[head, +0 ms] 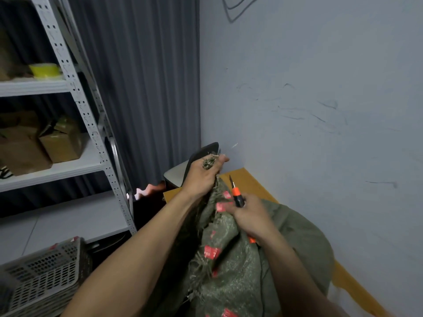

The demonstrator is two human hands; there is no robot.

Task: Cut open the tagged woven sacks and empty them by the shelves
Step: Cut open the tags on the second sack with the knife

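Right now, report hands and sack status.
Left hand grips the sack by its frayed top. Right hand holds the knife, blade up beside it. Nothing in the way.

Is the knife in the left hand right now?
No, the right hand grips the orange-and-black knife, blade out, while the left hand bunches the frayed top of the green sack.
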